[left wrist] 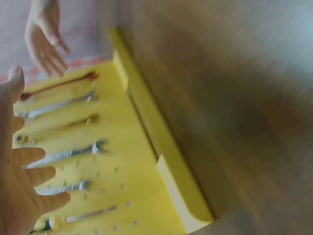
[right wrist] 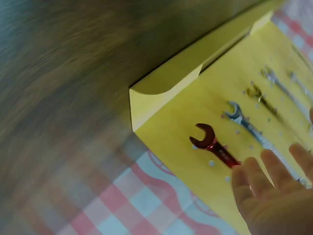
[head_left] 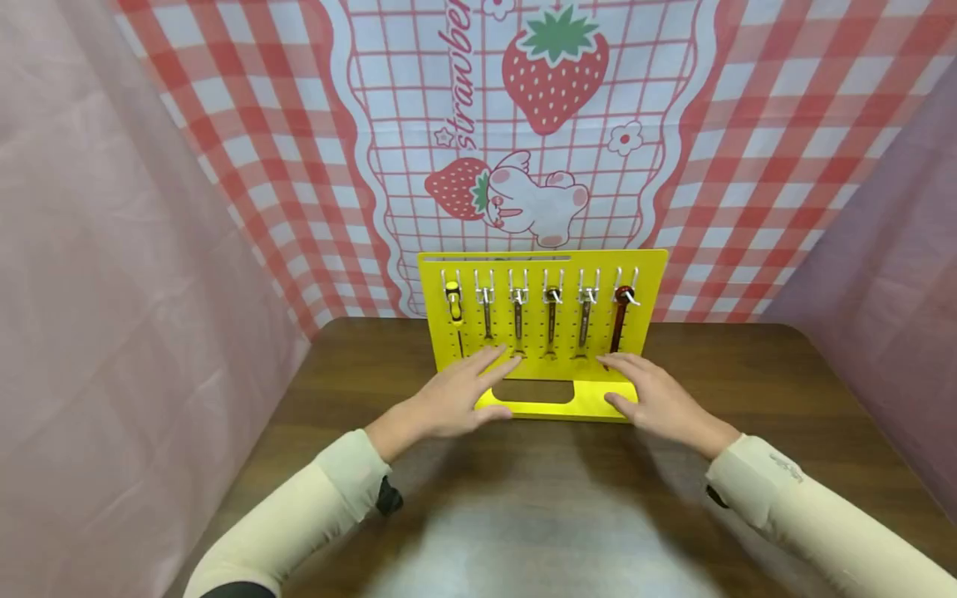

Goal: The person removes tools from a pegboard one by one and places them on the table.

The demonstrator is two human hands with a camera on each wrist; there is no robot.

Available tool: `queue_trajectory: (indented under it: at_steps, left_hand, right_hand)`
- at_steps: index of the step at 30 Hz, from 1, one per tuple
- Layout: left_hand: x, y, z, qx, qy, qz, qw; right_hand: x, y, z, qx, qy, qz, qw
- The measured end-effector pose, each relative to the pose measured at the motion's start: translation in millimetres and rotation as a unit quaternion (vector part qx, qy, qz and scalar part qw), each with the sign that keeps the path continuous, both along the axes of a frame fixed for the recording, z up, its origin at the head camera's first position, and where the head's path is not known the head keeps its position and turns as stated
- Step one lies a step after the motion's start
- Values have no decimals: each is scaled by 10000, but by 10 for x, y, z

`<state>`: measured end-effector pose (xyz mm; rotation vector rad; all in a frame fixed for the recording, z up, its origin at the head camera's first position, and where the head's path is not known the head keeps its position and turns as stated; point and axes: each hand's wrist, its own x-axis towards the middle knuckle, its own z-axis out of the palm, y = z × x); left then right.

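A yellow pegboard stand (head_left: pixel 613 259) is upright on the table, tools hanging in a row on its hooks. Leftmost hangs a yellow-and-black screwdriver (head_left: pixel 453 301); rightmost, a red open-ended wrench (head_left: pixel 619 320). Between them are several metal wrenches, including a silver one (head_left: pixel 586 320) and a dark brassy one (head_left: pixel 552 320). My left hand (head_left: pixel 456 394), fingers spread and holding nothing, is before the board's lower left. Before its lower right, my right hand (head_left: pixel 658 399) has extended fingers and an empty palm. Whether either hand touches the board cannot be told.
The brown wooden table (head_left: pixel 359 365) extends around the stand. Behind it hangs a red-and-white checked strawberry cloth (head_left: pixel 478 100). A pale pink curtain (head_left: pixel 127 291) borders the left side, and a mauve one (head_left: pixel 882 249) the right.
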<state>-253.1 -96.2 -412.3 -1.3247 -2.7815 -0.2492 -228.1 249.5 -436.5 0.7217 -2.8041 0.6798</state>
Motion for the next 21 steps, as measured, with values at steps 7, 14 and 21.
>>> queue_trajectory:
  at_steps: [7, 14, 21]
  left_hand:
    - [-149, -136, 108, 876, 196, 254, 9956]
    - [-200, -204, 52, 1606, 34, 467, 9859]
    - [-251, -243, -10, 2276, -31, 467, 9726]
  right_hand:
    - [-211, 44, 23, -1286, 435, -765, 9878]
    - [-322, 90, -4, -2073, 586, -1382, 9667]
    - [-412, 98, 15, -2550, 307, -1499, 9548]
